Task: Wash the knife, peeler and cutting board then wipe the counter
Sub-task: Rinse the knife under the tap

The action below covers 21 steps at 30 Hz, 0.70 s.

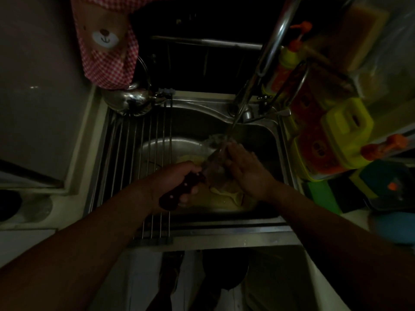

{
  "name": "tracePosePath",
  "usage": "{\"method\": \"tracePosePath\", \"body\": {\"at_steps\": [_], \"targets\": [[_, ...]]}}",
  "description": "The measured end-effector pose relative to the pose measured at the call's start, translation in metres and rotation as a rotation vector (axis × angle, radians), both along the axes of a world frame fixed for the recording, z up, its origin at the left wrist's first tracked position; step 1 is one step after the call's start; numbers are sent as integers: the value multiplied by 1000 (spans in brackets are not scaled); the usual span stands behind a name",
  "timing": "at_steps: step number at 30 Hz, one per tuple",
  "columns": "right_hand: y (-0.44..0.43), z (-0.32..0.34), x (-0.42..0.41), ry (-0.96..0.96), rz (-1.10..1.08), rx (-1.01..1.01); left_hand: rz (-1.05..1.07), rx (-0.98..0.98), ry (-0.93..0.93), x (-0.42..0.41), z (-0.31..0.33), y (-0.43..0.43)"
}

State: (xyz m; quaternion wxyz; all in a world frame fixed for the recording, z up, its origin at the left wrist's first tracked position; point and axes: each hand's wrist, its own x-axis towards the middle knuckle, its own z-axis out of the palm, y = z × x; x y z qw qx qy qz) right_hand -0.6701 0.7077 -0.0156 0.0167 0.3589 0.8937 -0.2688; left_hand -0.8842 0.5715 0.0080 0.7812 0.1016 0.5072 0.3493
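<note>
My left hand (177,178) grips the dark riveted handle of the knife (184,189) over the steel sink (265,129). The blade (213,159) points up and to the right into the stream of water falling from the faucet (267,57). Straight fingers of my right hand (244,167) rest against the wet blade. A pale yellow cutting board (224,196) lies in the sink basin under both hands. The scene is dim; no peeler is visible.
A roll-up wire rack (139,140) covers the sink's left part, with a steel kettle (128,101) at its back. A red checked cloth (105,48) hangs above. Detergent bottles (289,61) and a yellow-green jug (343,133) crowd the right counter.
</note>
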Motion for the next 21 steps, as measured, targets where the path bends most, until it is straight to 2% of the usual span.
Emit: {"method": "tracePosePath", "body": {"at_steps": [1, 2, 4, 6, 8, 10, 13, 15, 16, 17, 19, 21], "targets": [[2, 2, 0, -85, -17, -1, -2, -3, -6, 0, 1, 0], [-3, 3, -2, -82, 11, 25, 10, -2, -16, -2, 1, 0], [-27, 7, -8, 50, 127, 86, 61, 31, -81, -8, -1, 0], [-40, 3, -6, 69, 170, 38, 97, 71, -143, -13, 0, -1], [-32, -2, 2, 35, 102, -22, 105, 83, -162, -14, 1, -2], [-27, 1, 6, 42, 74, 21, 109, 80, -139, -12, 1, -3], [-42, 2, 4, 180, -6, 11, 156, 63, -99, -8, -1, -3], [-52, 7, -1, 373, -365, -133, 186, 64, -72, -3, 1, -4], [-52, 11, -4, 436, -583, -281, 193, 73, -51, -1, -1, -3], [-50, 15, -8, 491, -743, -512, 197, 77, -24, 1, -1, -2], [-48, 14, -15, 532, -837, -912, 198, 69, 18, 4, -4, -1], [-50, 13, -25, 506, -780, -1016, 193, 67, 32, 8, -4, 0]]}}
